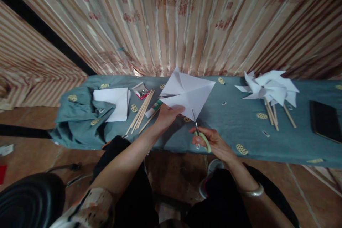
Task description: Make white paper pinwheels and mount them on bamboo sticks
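A square sheet of white paper (196,94) with crease lines is held up above the cloth, a slit open at its left corner. My left hand (171,114) pinches its lower left edge, thumb on top. In my right hand (210,139) are scissors (203,140) with pale green handles, my fingers through the loops. Their blades meet the paper at its near corner and point away from me. Just left of my left hand lie several thin wooden sticks (141,110) and a small red and white box (141,91) of shiny metal bits.
White paper pinwheels (264,85) on wooden sticks lie to the right on the blue-green cloth (227,114). Beyond them is a dark flat object (324,120). A stack of white paper (117,103) lies at left, partly under a cloth fold. A striped curtain (171,25) hangs behind.
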Action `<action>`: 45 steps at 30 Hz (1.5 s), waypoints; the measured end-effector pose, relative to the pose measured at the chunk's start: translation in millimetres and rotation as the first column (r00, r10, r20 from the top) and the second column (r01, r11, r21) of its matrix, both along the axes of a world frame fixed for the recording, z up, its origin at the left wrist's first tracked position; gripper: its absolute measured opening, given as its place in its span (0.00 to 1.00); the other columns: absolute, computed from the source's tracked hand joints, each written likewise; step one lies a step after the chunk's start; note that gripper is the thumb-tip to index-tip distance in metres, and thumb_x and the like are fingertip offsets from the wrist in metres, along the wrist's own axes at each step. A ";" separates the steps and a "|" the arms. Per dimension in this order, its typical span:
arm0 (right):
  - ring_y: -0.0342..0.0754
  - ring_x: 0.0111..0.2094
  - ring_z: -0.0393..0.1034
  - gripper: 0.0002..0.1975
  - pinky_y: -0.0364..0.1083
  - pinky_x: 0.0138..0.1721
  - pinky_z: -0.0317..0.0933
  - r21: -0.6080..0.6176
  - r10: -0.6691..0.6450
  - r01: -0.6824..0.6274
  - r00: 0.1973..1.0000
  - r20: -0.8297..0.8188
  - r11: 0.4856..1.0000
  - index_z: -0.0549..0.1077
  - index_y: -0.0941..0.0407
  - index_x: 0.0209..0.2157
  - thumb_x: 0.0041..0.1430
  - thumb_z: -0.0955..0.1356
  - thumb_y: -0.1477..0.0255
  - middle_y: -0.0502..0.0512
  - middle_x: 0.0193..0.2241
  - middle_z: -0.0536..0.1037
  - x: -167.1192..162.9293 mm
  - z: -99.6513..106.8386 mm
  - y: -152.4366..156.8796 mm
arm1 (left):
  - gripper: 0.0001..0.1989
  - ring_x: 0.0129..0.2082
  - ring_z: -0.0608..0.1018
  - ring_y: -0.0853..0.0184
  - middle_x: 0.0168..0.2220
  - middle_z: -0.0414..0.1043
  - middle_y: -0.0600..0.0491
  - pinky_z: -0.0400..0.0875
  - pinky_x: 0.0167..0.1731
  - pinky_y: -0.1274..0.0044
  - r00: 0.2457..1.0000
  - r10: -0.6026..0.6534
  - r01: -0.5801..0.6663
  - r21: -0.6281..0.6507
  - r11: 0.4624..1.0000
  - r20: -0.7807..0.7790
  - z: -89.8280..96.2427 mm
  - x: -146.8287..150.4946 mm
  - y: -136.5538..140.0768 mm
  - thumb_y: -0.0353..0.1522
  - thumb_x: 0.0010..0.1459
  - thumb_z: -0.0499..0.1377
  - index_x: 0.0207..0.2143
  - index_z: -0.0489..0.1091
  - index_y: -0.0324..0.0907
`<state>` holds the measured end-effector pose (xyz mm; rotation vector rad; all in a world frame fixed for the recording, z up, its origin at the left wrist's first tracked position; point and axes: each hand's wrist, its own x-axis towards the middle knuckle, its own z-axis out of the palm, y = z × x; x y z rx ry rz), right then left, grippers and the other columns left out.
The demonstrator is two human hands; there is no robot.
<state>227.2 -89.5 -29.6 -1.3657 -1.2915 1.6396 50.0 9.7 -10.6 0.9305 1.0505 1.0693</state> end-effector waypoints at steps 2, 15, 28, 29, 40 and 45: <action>0.42 0.25 0.61 0.28 0.42 0.26 0.53 -0.010 0.004 -0.004 1.000 0.002 1.000 0.75 0.56 0.40 0.49 0.73 0.47 0.49 0.25 0.71 -0.2 0.1 -0.5 | 0.11 0.25 0.76 0.69 0.27 0.77 0.55 0.73 0.26 0.78 1.000 0.007 -0.007 -0.003 1.000 -0.004 0.8 0.2 -0.4 0.30 0.40 0.67 0.30 0.74 0.40; 0.43 0.27 0.64 0.30 0.43 0.28 0.56 -0.012 0.008 -0.008 0.999 0.031 1.000 0.75 0.57 0.43 0.51 0.72 0.46 0.51 0.27 0.73 -0.7 -2.0 -1.3 | 0.12 0.25 0.76 0.68 0.27 0.77 0.52 0.71 0.29 0.76 0.999 -0.021 0.021 -0.002 1.000 0.029 -8.6 2.1 0.0 0.32 0.38 0.70 0.28 0.75 0.37; 0.44 0.27 0.67 0.28 0.43 0.29 0.60 0.030 -0.004 0.003 0.999 0.035 1.000 0.76 0.56 0.43 0.53 0.72 0.47 0.51 0.28 0.75 -0.7 -0.5 -2.5 | 0.12 0.25 0.75 0.68 0.26 0.76 0.53 0.72 0.28 0.75 0.998 -0.048 0.048 -0.004 0.999 0.043 -8.2 3.6 -0.7 0.32 0.38 0.69 0.28 0.75 0.37; 0.44 0.28 0.67 0.28 0.43 0.29 0.60 0.025 -0.003 0.002 1.000 0.031 1.000 0.76 0.56 0.43 0.52 0.72 0.47 0.51 0.28 0.75 -0.7 -0.2 -2.1 | 0.12 0.25 0.75 0.68 0.25 0.76 0.53 0.71 0.28 0.76 0.998 -0.051 0.052 -0.003 0.999 0.047 -7.4 3.6 -0.8 0.32 0.39 0.69 0.28 0.75 0.37; 0.43 0.28 0.66 0.30 0.43 0.30 0.58 -0.006 -0.013 0.013 1.000 0.014 1.000 0.75 0.57 0.42 0.50 0.72 0.46 0.50 0.27 0.73 -0.4 0.1 -1.8 | 0.10 0.24 0.74 0.69 0.24 0.74 0.54 0.69 0.27 0.76 0.998 -0.056 0.055 0.031 0.998 0.039 -8.7 4.9 -2.7 0.32 0.39 0.69 0.26 0.74 0.38; 0.43 0.29 0.66 0.29 0.43 0.31 0.59 -0.009 -0.014 0.014 1.000 0.006 1.000 0.75 0.57 0.43 0.51 0.72 0.46 0.50 0.28 0.74 -0.6 -0.3 -1.5 | 0.09 0.25 0.74 0.69 0.25 0.76 0.54 0.69 0.28 0.76 0.998 -0.055 0.055 0.023 0.998 0.034 -7.2 4.2 -2.7 0.31 0.40 0.68 0.26 0.74 0.38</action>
